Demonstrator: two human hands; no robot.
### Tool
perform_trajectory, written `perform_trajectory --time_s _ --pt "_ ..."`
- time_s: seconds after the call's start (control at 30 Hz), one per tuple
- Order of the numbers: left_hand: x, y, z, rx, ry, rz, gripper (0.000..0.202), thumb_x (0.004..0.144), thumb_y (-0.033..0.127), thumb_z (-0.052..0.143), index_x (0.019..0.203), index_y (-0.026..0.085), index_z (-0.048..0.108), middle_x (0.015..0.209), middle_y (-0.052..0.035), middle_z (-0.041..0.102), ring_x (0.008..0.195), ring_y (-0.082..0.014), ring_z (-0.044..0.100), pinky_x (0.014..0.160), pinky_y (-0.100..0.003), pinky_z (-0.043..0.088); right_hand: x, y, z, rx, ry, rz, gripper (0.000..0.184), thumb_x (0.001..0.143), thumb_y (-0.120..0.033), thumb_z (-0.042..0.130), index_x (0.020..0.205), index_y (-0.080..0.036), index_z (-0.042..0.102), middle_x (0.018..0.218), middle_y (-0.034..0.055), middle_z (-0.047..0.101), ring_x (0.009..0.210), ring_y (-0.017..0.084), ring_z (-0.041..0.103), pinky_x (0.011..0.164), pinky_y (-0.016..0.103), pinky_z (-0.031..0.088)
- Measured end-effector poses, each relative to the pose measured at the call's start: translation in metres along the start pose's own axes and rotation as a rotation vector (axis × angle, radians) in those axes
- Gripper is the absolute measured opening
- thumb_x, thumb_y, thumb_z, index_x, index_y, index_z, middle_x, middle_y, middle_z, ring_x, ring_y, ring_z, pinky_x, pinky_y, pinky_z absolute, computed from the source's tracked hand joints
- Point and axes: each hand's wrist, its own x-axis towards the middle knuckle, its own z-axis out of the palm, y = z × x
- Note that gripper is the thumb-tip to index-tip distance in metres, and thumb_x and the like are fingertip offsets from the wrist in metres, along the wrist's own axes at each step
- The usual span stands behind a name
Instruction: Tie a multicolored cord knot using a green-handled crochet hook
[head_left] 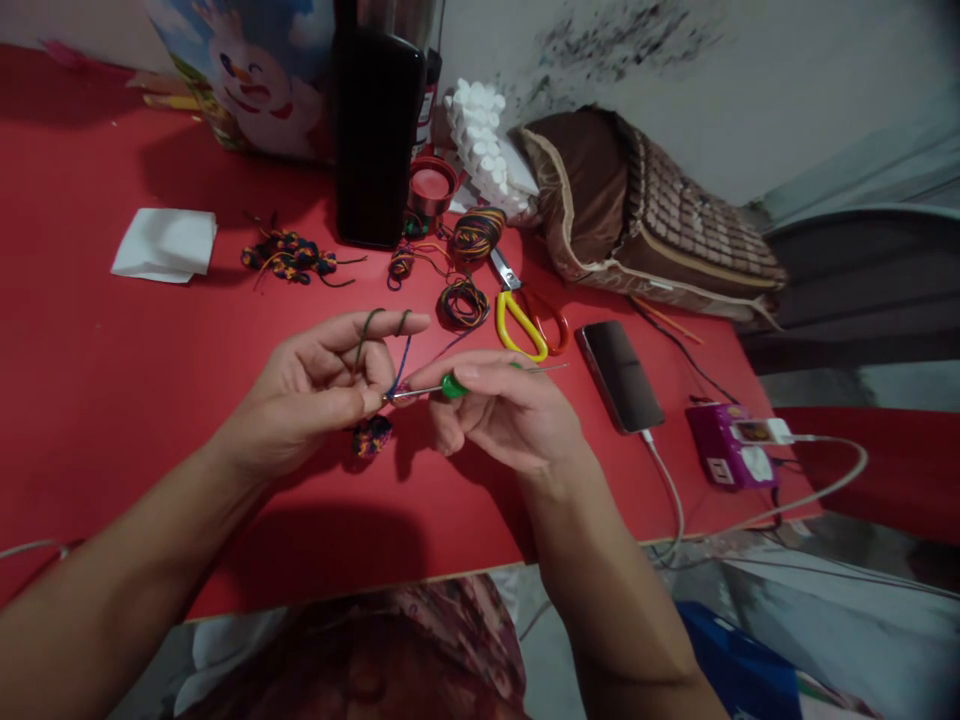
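My right hand (495,405) is closed round a crochet hook (453,385) with a green grip, its metal shaft pointing left. My left hand (326,385) has multicoloured yarn (367,335) looped over the stretched index finger, while thumb and other fingers pinch the work at the hook's tip. A small multicoloured crocheted piece (372,436) hangs just below that pinch, over the red table (112,360).
Yellow and orange scissors (525,320), yarn coils (463,300) and finished crocheted bits (289,257) lie beyond my hands. A phone (619,375) on a cable and a purple power strip (731,458) sit at the right. A black bottle (377,135), white cloth (165,244) and brown cushion (645,215) stand farther back.
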Motion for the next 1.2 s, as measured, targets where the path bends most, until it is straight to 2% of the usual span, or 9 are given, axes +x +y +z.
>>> perform_trajectory --time_s 0.33,0.43,0.53,0.63,0.7,0.83,0.93,1.1,1.2 --pt "0.006 -0.001 -0.003 0.002 0.021 0.085 0.048 0.079 0.015 0.085 0.125 0.029 0.083 0.073 0.0009 0.061 0.058 -0.0104 0.053 0.051 -0.019 0.051 0.004 0.008 -0.001 -0.054 -0.006 -0.112 0.023 0.086 -0.035 0.078 0.092 -0.015 0.087 0.057 0.0015 0.071 0.050 0.013 0.063 0.056 0.028 0.059" --pt "0.009 -0.001 -0.001 -0.057 0.094 0.091 0.046 0.077 0.015 0.087 0.121 0.026 0.084 0.073 0.0013 0.060 0.060 -0.0092 0.051 0.054 -0.018 0.052 0.000 0.009 0.003 -0.231 0.042 -0.283 0.021 0.094 -0.036 0.076 0.102 -0.020 0.087 0.075 0.0040 0.079 0.063 0.015 0.072 0.066 0.030 0.063" --pt "0.008 0.002 0.002 -0.085 0.159 0.039 0.044 0.075 0.013 0.087 0.118 0.024 0.085 0.073 0.0021 0.057 0.058 -0.0077 0.048 0.057 -0.018 0.055 -0.005 0.007 0.009 -0.465 0.091 -0.442 0.016 0.098 -0.031 0.074 0.106 -0.025 0.087 0.111 0.0072 0.083 0.087 0.017 0.078 0.077 0.031 0.066" --pt "0.007 0.005 0.005 -0.101 0.186 -0.001 0.041 0.075 0.014 0.087 0.114 0.025 0.085 0.074 0.0022 0.056 0.061 -0.0090 0.051 0.064 -0.024 0.063 -0.009 0.006 0.013 -0.611 0.110 -0.489 0.018 0.101 -0.031 0.070 0.110 -0.027 0.086 0.130 0.0086 0.079 0.117 0.024 0.076 0.086 0.034 0.067" --pt "0.006 0.005 0.005 -0.104 0.188 -0.005 0.040 0.073 0.016 0.088 0.112 0.025 0.085 0.073 0.0022 0.055 0.060 -0.0100 0.051 0.064 -0.028 0.064 -0.011 0.006 0.015 -0.633 0.124 -0.480 0.020 0.102 -0.032 0.069 0.112 -0.027 0.085 0.134 0.0087 0.078 0.118 0.025 0.076 0.088 0.036 0.068" --pt "0.006 0.001 0.003 -0.037 0.176 0.020 0.042 0.078 0.016 0.086 0.118 0.027 0.084 0.074 0.0011 0.056 0.059 -0.0113 0.053 0.054 -0.023 0.058 -0.011 0.007 0.017 -0.596 0.139 -0.481 0.019 0.098 -0.034 0.077 0.112 -0.025 0.084 0.117 0.0080 0.082 0.090 0.020 0.080 0.088 0.037 0.067" --pt "0.004 -0.003 0.000 0.009 0.140 0.065 0.044 0.082 0.016 0.084 0.123 0.030 0.083 0.076 0.0013 0.058 0.059 -0.0114 0.055 0.049 -0.021 0.055 -0.008 0.010 0.015 -0.554 0.137 -0.490 0.020 0.093 -0.033 0.083 0.111 -0.024 0.085 0.106 0.0063 0.082 0.085 0.018 0.079 0.086 0.034 0.066" --pt "0.001 -0.005 0.002 0.040 0.069 0.035 0.046 0.088 0.016 0.080 0.131 0.032 0.078 0.080 0.0009 0.062 0.062 -0.0141 0.063 0.050 -0.023 0.058 -0.001 0.016 0.012 -0.516 0.268 -0.470 0.010 0.093 -0.033 0.082 0.098 -0.025 0.086 0.090 0.0021 0.082 0.072 0.015 0.075 0.075 0.031 0.066" --pt "0.001 -0.005 0.003 0.064 0.093 0.036 0.045 0.089 0.017 0.080 0.132 0.029 0.078 0.082 0.0002 0.063 0.065 -0.0137 0.063 0.056 -0.023 0.060 -0.001 0.018 0.011 -0.510 0.294 -0.474 0.009 0.092 -0.032 0.083 0.095 -0.025 0.086 0.085 0.0018 0.081 0.068 0.014 0.074 0.073 0.031 0.066"
